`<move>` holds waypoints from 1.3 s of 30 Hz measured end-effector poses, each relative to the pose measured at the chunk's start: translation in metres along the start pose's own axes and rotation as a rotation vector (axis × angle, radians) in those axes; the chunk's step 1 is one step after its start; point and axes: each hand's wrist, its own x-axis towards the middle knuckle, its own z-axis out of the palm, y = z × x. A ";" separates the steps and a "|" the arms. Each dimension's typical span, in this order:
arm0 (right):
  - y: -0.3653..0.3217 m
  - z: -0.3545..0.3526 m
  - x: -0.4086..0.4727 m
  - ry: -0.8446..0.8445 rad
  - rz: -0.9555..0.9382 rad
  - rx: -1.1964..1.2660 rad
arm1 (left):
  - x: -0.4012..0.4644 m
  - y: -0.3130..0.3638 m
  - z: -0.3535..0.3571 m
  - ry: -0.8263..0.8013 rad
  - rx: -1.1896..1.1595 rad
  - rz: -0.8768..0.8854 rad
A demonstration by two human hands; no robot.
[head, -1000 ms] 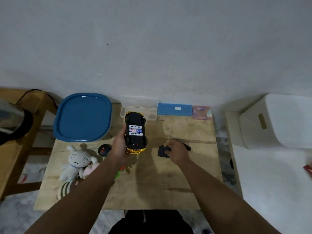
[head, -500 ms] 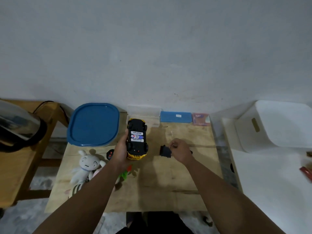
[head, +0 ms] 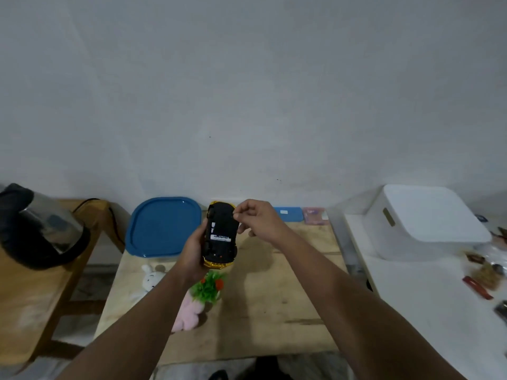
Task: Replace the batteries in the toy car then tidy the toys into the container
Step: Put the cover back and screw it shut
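My left hand (head: pixel 192 250) grips the yellow toy car (head: pixel 220 256) upside down above the wooden table (head: pixel 274 297). My right hand (head: pixel 258 219) pinches the black battery cover (head: pixel 223 219) against the car's black underside. The cover hides most of the battery bay, and one white battery label (head: pixel 220 237) still shows below it. A container with a blue lid (head: pixel 164 226) stands at the table's back left. A white bunny plush (head: pixel 151 278), a pink plush (head: pixel 188 314) and a green plant toy (head: pixel 208 286) lie under my left forearm.
A steel kettle (head: pixel 41 229) sits on a wooden stand at the left. A white bin (head: pixel 422 220) lies on a white surface at the right, with small items (head: pixel 485 272) near it. A blue box (head: pixel 288 213) and a pink pack (head: pixel 314 215) line the table's back edge.
My right hand lifted the black cover off the table and brought it onto the car's underside. The batteries, fully visible before, are now mostly covered. The view has tilted up.
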 end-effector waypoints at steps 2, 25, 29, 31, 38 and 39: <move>-0.006 0.008 -0.005 0.016 -0.013 -0.059 | -0.004 0.002 0.000 -0.017 0.023 0.020; -0.027 0.008 -0.012 0.052 0.041 0.009 | -0.015 0.017 0.013 -0.038 0.080 0.069; -0.030 0.008 -0.014 0.038 0.049 -0.026 | -0.016 0.018 0.014 -0.040 0.097 0.070; -0.031 0.008 -0.015 0.038 0.041 -0.057 | -0.016 0.017 0.013 -0.034 0.106 0.073; -0.033 0.012 -0.017 0.108 -0.033 -0.270 | -0.015 0.016 0.005 -0.037 0.183 0.067; -0.034 0.013 -0.016 0.125 -0.062 -0.324 | -0.015 0.016 0.004 -0.037 0.187 0.069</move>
